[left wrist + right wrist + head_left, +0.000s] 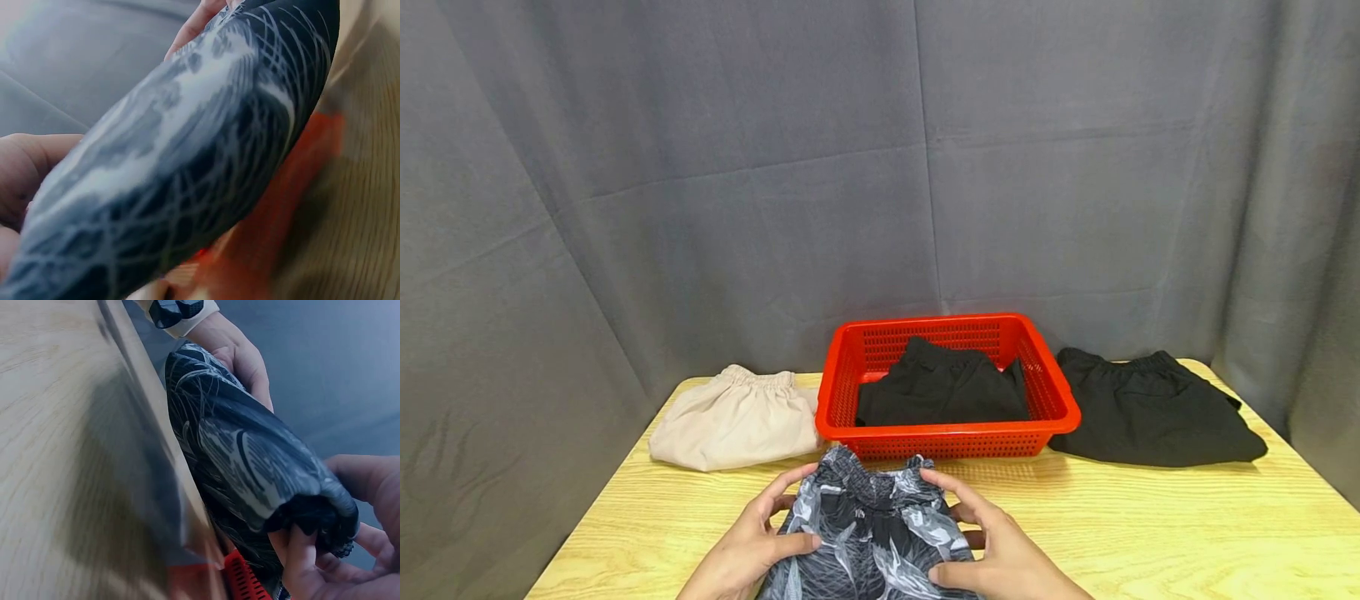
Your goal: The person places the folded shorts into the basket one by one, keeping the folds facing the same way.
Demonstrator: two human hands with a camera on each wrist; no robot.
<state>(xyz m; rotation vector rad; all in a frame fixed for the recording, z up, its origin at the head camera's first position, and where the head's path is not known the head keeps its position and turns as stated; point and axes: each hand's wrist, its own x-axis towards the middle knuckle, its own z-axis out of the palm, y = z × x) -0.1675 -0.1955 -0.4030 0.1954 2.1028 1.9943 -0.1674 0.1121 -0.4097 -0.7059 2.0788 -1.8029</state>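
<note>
Between both hands is a pair of folded shorts [868, 533] with a black, grey and white leaf print and a gathered elastic waistband. My left hand [752, 533] grips the left side, index finger at the waistband corner and thumb on the front. On the opposite side my right hand [988, 546] holds it the same way, thumb pressed on the print. In the right wrist view the fingers [303, 556] of the right hand go under the folded edge of the printed shorts [250, 450]. The left wrist view shows the bulging side of the shorts [169, 150] above the wooden tabletop.
A red plastic basket [940, 430] stands at the back middle with a folded black garment [947, 387] inside. Beige shorts [741, 421] lie left of it, and black shorts [1150, 412] lie right. The wooden table [1187, 533] ends at grey curtains [775, 167].
</note>
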